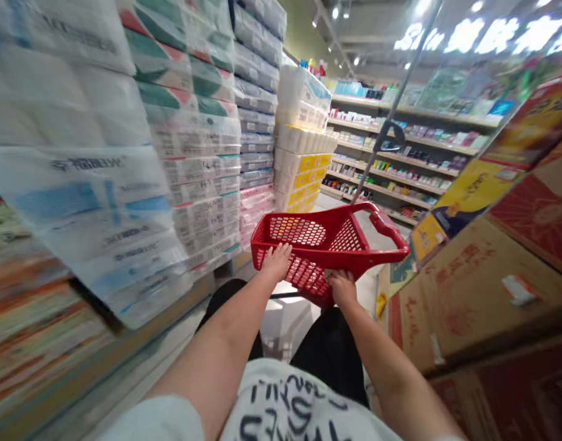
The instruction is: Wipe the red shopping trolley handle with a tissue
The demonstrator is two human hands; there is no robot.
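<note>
A red plastic shopping basket (308,248) with mesh walls is in front of my body, above my knees. Its looped handle (387,228) points to the right. My left hand (277,262) grips the near rim at the basket's left end, with the fingers over the edge. Lower down on the near side, my right hand (342,286) is closed on the basket wall below the rim; part of its grip is hidden. Through the mesh I see no goods in the basket, though its floor is only partly visible.
Tall stacks of wrapped tissue packs (193,122) line the left side. Cardboard cartons (474,288) are piled close on the right. Ahead stand a glass door with a handle (390,136) and stocked shelves (409,128). Pale floor (368,282) shows between the stacks.
</note>
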